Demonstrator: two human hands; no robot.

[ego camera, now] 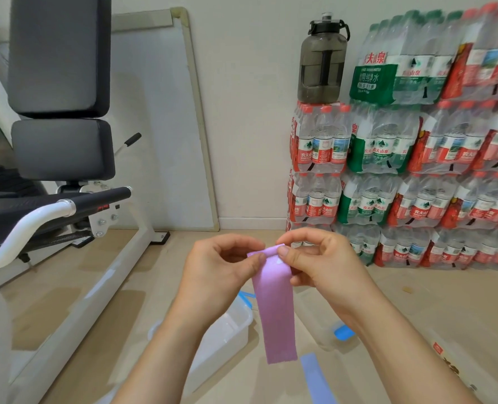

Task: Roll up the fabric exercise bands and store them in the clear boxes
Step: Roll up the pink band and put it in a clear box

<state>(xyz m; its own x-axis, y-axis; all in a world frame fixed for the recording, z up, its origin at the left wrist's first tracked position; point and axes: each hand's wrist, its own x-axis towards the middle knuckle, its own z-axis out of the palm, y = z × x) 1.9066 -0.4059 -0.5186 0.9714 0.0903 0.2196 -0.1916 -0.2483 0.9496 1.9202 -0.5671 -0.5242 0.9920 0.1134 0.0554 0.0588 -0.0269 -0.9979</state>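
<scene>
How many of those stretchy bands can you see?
2. A pink band hangs pinched between the left hand and right hand; a blue band lies on the floor below. More may be hidden.

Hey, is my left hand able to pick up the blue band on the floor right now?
Probably not yet: the left hand and right hand both pinch the top of the pink band. The blue band lies uncovered below, so letting go should free the way.

Jug atop bottle packs, bench left.
</scene>
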